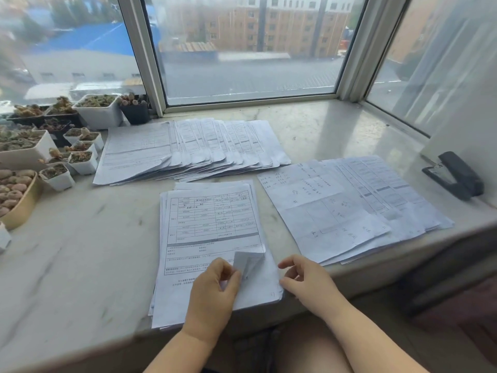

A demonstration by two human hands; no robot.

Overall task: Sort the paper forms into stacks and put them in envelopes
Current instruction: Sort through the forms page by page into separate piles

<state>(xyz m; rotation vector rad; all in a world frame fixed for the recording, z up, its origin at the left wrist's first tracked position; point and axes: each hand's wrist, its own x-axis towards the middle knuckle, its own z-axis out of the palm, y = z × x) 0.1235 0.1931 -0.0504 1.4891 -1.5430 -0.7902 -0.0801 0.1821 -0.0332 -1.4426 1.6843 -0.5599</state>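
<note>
A stack of printed paper forms (212, 227) lies in front of me on the marble sill. My left hand (215, 289) rests on its lower part and pinches the curled-up bottom right corner of the top sheet (246, 261). My right hand (306, 278) sits at the stack's right edge, thumb against the paper edge, fingers loosely curled and holding nothing. A fanned row of forms (188, 149) lies farther back. Another fanned pile (349, 208), with a handwritten sheet on top, lies to the right. No envelopes are in view.
Several small pots of succulents (80, 154) crowd the left end of the sill (80, 238). A black stapler (457, 176) sits at the far right by the wall. The window frame (247, 99) closes off the back. The sill's front edge runs just under my wrists.
</note>
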